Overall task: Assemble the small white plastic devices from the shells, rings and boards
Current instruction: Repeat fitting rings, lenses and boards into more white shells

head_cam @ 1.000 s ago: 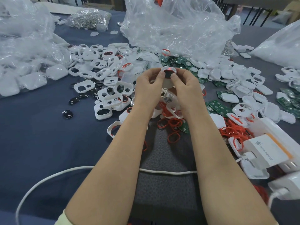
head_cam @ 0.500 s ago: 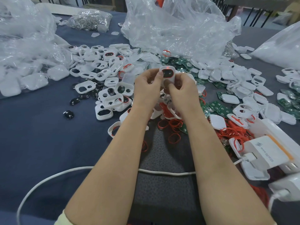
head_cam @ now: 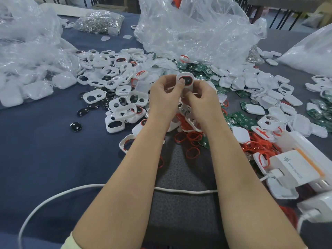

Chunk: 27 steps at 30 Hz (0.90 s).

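A small white shell [head_cam: 186,81] with a red ring and a dark insert in its opening is held upright above the table's middle. My left hand [head_cam: 164,97] grips its left side, thumb pressing on the dark insert. My right hand [head_cam: 203,101] holds its lower right part, fingers curled under it. Loose white shells [head_cam: 115,90] lie to the left, red rings [head_cam: 192,137] under my wrists, green boards [head_cam: 240,119] to the right.
Clear plastic bags [head_cam: 194,27] stand at the back, left and right. A bag of metal parts [head_cam: 98,22] sits far left back. White chargers [head_cam: 296,168] and a white cable [head_cam: 89,189] lie near me. Black inserts [head_cam: 76,126] are scattered left.
The shell has tilted more upright and dropped slightly toward me. My right hand slid from its top edge to its lower part; my left thumb now presses on the insert.
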Each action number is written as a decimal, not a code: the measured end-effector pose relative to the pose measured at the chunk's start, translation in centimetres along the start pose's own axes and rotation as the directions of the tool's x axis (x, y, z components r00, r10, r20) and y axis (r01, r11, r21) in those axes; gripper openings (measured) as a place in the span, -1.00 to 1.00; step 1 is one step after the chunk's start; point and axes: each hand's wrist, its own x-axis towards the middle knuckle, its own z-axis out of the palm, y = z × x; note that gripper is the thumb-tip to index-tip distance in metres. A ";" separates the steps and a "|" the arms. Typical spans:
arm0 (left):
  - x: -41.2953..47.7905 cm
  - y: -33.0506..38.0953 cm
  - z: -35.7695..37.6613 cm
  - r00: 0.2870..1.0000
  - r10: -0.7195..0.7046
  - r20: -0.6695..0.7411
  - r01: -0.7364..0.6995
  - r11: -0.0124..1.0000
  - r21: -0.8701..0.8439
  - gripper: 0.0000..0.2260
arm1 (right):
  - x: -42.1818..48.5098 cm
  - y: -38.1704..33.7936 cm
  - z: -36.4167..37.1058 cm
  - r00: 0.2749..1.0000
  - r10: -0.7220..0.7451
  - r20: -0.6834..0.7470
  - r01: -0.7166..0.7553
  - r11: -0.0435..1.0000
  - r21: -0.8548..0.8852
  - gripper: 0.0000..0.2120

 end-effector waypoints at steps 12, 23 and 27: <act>0.4 -0.4 0.2 0.999 0.034 -0.027 -0.030 0.991 0.134 -0.87 | -0.1 -0.1 -0.1 0.999 -0.003 0.034 0.003 1.000 0.006 -0.88; 0.2 -0.3 0.1 0.998 0.062 -0.004 -0.062 0.991 0.119 -0.90 | 0.1 -0.1 0.2 1.000 -0.021 0.020 0.020 0.998 0.058 -0.92; 0.1 -0.2 0.2 0.998 0.069 0.014 -0.070 0.992 0.104 -0.93 | 0.1 0.1 0.1 0.999 -0.028 -0.044 0.031 0.996 0.079 -0.86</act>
